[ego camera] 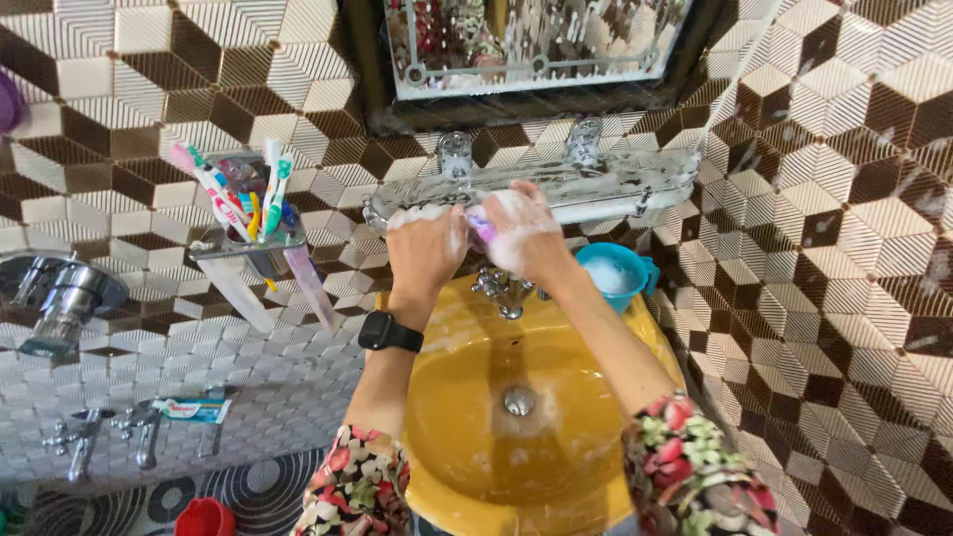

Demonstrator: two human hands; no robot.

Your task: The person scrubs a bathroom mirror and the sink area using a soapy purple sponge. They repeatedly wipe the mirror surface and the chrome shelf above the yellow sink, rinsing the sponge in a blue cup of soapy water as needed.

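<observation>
Both soapy hands are raised to the foam-covered glass shelf (556, 189) fixed below the mirror (531, 40). A small purple scrubber (480, 226) is clasped in the right hand (524, 236), pressed against the shelf's front edge. The left hand (427, 243), with a black watch (389, 332) worn on its wrist, is laid just beside it on the shelf, fingers curled; whether anything is gripped in it cannot be told. A yellow sink (467, 397) is seen below, a blue cup (613, 273) of foam at its right, a toothbrush holder (248, 213) to the left.
</observation>
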